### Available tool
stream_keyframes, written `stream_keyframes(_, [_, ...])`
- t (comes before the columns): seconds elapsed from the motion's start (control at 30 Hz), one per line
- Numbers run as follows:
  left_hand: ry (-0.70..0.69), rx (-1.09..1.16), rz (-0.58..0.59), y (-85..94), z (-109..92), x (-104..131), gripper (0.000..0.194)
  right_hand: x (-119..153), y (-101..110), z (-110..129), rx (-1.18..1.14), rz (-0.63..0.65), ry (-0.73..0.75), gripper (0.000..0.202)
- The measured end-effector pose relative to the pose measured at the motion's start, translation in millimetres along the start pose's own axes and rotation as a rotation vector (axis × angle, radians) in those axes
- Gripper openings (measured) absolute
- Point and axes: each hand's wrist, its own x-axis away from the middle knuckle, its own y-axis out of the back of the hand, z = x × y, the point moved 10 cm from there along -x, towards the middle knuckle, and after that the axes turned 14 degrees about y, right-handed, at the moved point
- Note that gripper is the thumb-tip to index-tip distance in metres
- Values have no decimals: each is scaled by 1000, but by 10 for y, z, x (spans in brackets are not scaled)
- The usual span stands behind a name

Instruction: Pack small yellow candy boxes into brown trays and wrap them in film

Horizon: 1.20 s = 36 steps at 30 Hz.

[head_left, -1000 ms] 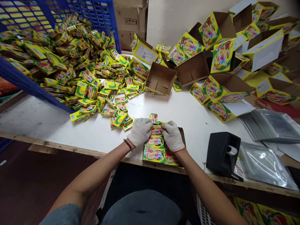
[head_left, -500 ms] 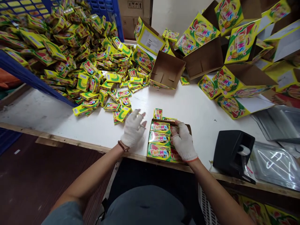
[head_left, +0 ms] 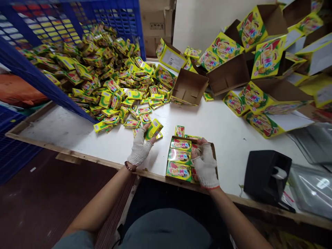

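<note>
My left hand [head_left: 142, 147], in a white fingerless glove, grips a small yellow-green carton [head_left: 154, 129] between thumb and fingers, at the near edge of the loose pile. An open display box [head_left: 169, 147] sits by the table's front edge. Inside it, small TWINS cartons [head_left: 179, 156] lie in a column on the left. My right hand [head_left: 205, 162], gloved too, reaches over the box's right column, thumb and fingers bent around a small carton there; the palm hides much of that side. Two small cartons [head_left: 180, 130] rest just behind the display box.
A tipped blue crate [head_left: 90, 14] spills a heap of small cartons [head_left: 114, 79] at the left. Open display boxes [head_left: 189, 86] are stacked at the back and right. A black tape dispenser [head_left: 267, 176] and clear plastic sheets [head_left: 313, 186] lie to the right.
My left hand has closed on a small carton from the pile's edge and lifted it slightly. My right hand stays at the display box. The view has shifted a little.
</note>
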Motion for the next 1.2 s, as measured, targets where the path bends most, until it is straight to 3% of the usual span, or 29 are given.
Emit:
stream_keyframes(0.1, [39, 374, 453, -425, -514, 309, 54, -212, 210, 322, -149, -6, 72, 75])
stream_keyframes(0.17, [52, 414, 702, -733, -858, 555, 48, -406, 356, 677, -130, 82, 232, 73])
stream_keyframes(0.27, [-61, 333, 835, -1003, -1216, 810, 43, -525, 442, 1028, 36, 378, 416, 45])
stream_keyframes(0.33, [-179, 218, 757, -1042, -1276, 834, 41, -490, 544, 959, 106, 474, 363, 34])
stream_keyframes(0.4, [-290, 69, 558, -954, -1193, 725, 40, -385, 665, 709, 154, 462, 202, 27])
stream_keyframes(0.53, [-358, -212, 174, -631, -728, 320, 33, -16, 710, 264, 327, 410, -23, 21])
stream_keyframes(0.63, [-278, -460, 49, -466, -305, 20, 31, 142, 632, 300, 530, 351, 73, 23])
stream_keyframes(0.73, [-188, -679, 46, -424, -13, -143, 35, 194, 494, 458, 702, 331, 271, 17])
stream_keyframes(0.83, [-177, -775, 85, -495, 75, -194, 38, 184, 295, 476, 766, 450, 384, 13])
stream_keyframes(0.93, [-173, -770, 60, -534, 71, -290, 42, 153, 96, 386, 777, 639, 384, 18])
stream_keyframes(1.03, [-159, -752, 130, -598, 115, -436, 30, 116, 1, 317, 804, 720, 351, 20])
stream_keyframes(1.13, [-140, -735, 157, -526, 109, -561, 11, 100, 0, 283, 755, 715, 332, 16])
stream_keyframes(1.2, [-118, -720, 85, -357, 36, -581, 14, 69, 74, 311, 609, 622, 331, 13])
